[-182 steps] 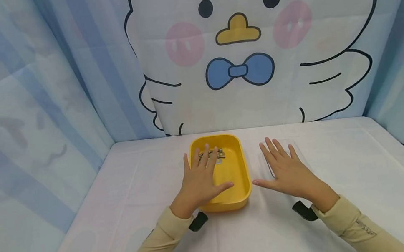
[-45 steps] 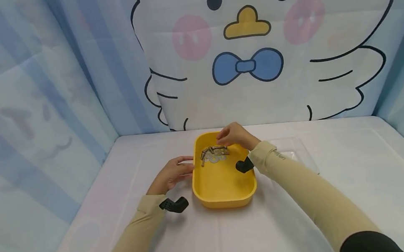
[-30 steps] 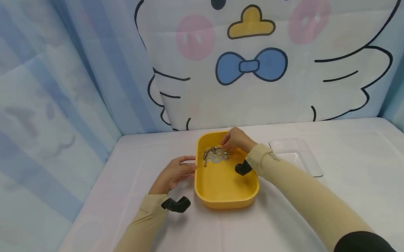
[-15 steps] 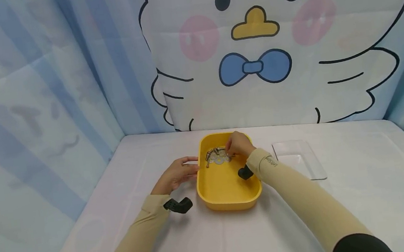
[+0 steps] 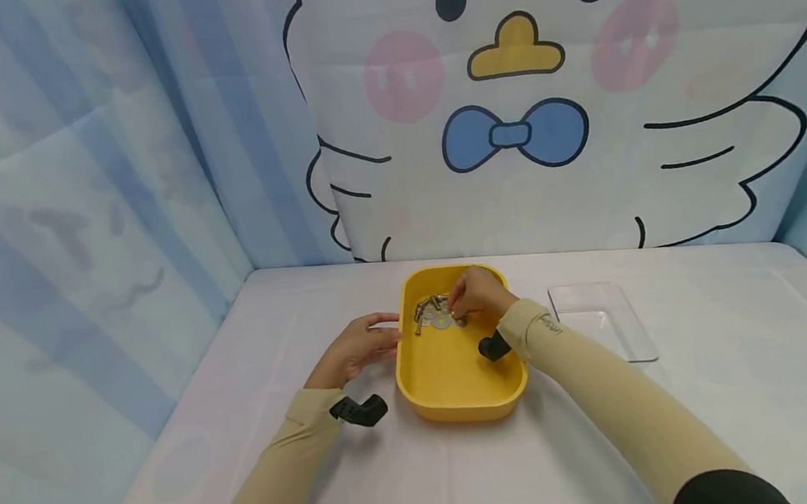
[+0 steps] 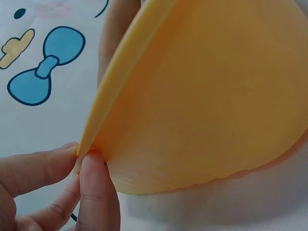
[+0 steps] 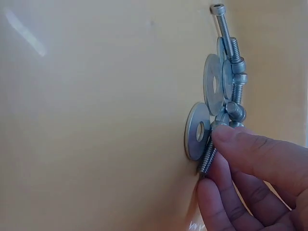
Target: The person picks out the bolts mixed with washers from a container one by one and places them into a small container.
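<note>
Curtain backdrop (image 5: pixel 520 212), printed with a cartoon character and blue bow tie, hangs behind the work area. In front of it, a white-covered worktop (image 5: pixel 740 404).

Yellow tray (image 5: pixel 445 377) sits on the worktop toward its far side. Clear dish (image 5: pixel 606 332) lies just to its right, apart from it; whether dish or lid, cannot tell.

Hands: left hand (image 5: pixel 355 349) pinches the yellow tray's left rim, thumb and finger meeting at the edge. Right hand (image 5: pixel 480 295) reaches down into the far half of the same tray, thumb on the head of one bolt (image 7: pixel 207 159), a fingertip by its threaded end. Reads as a pinch grip; full contact partly hidden.

Washers (image 7: pixel 192 139), flat, wide and overlapping, lie in the tray's far part, one right against the pinched bolt.

Other bolts (image 7: pixel 224 31), socket-headed, cluster among and over the washers. Exact count hidden by overlap.

Risks, my judgement: the bolt is slim and smooth-headed, so a tip-only grip could let it roll or drop. Neighbours lie close enough to be dragged along or scattered. Too firm a pull by the left hand could tilt the tray and slide the loose metal.
</note>
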Tool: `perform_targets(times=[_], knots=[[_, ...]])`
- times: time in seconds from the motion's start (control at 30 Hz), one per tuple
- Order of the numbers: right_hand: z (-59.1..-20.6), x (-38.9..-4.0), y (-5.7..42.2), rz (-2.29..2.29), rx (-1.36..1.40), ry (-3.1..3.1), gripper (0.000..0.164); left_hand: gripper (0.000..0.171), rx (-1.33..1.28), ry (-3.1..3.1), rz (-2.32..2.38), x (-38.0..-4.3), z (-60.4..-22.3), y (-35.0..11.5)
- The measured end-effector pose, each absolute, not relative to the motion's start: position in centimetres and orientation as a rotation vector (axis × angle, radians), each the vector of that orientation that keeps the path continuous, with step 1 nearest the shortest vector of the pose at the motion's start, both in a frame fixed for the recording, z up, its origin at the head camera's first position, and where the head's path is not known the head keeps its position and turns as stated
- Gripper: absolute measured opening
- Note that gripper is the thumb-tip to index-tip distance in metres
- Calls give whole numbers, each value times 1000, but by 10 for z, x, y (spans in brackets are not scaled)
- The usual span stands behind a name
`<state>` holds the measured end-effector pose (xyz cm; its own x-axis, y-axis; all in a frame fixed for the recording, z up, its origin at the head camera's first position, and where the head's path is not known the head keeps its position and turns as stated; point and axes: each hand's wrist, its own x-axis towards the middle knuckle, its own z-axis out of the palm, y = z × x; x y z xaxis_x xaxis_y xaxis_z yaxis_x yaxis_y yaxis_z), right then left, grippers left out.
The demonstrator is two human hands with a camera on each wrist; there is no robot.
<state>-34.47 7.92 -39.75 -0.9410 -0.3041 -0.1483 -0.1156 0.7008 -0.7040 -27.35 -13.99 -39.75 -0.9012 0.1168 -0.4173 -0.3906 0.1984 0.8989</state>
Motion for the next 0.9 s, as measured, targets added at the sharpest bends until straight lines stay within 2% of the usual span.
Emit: perform_targets(times=[0.9], knots=[[-398, -344, 77, -840, -485, 2730, 5, 47, -255, 2086, 1734, -272, -395, -140]])
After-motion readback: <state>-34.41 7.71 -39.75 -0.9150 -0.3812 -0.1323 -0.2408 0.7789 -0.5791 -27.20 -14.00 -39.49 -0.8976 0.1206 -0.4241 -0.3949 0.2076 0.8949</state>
